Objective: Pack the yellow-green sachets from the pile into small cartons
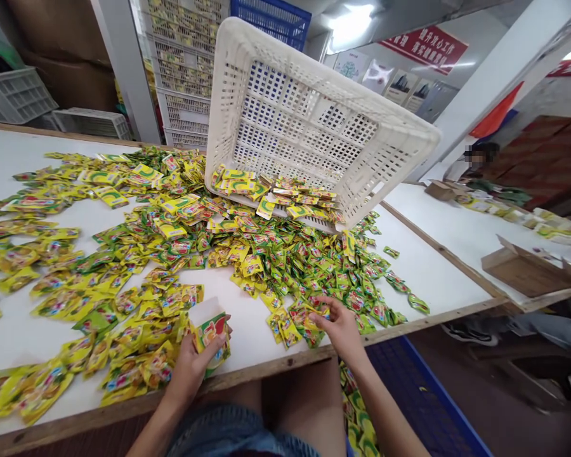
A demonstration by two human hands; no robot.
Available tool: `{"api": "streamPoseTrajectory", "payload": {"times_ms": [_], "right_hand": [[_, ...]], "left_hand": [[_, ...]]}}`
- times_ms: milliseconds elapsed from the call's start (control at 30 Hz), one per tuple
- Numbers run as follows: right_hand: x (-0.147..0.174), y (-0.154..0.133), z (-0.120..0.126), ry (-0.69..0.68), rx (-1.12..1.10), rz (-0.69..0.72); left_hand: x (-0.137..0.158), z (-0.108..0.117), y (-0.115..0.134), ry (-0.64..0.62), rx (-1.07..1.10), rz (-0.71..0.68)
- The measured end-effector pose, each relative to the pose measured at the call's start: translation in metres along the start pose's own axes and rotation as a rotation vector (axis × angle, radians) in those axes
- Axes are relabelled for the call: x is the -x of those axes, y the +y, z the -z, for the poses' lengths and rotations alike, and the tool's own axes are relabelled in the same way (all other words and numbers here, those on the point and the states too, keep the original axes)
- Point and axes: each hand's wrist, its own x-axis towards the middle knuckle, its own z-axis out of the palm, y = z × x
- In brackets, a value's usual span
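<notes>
over the white bench (250, 317), the left hand (193, 367) clasps an open yellow-green cardboard box (212, 336), flap pointing away; the right hand (341, 329), nearer the glossy green packets (309, 273), curls fingers over them, grip unclear; white plastic crate (309, 127) beyond.

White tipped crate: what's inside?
Yellow-and-green cartons lie along the lower side of the white crate. Its perforated base shows above them. Covered: most of the wall beneath, and anything under the top cartons.
</notes>
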Motion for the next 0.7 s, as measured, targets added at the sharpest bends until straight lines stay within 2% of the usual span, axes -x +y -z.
{"api": "streamPoseTrajectory", "payload": {"times_ms": [167, 300, 500, 600, 700], "right_hand": [[0.003, 0.013, -0.017, 0.032, 0.443, 0.164], [0.002, 0.011, -0.019, 0.025, 0.575, 0.235], [0.006, 0.013, -0.022, -0.058, 0.394, 0.206], [0.008, 0.007, -0.025, -0.014, 0.23, 0.172], [0.015, -0.01, -0.03, 0.039, 0.068, 0.168]], "left_hand": [[0.001, -0.01, -0.004, -0.026, -0.061, -0.015], [0.003, -0.013, -0.004, -0.092, -0.117, 0.01], [-0.001, -0.031, -0.004, -0.292, -0.191, 0.06], [-0.002, -0.043, -0.005, -0.338, -0.231, 0.065], [-0.001, -0.055, -0.005, -0.428, -0.152, 0.107]]}}
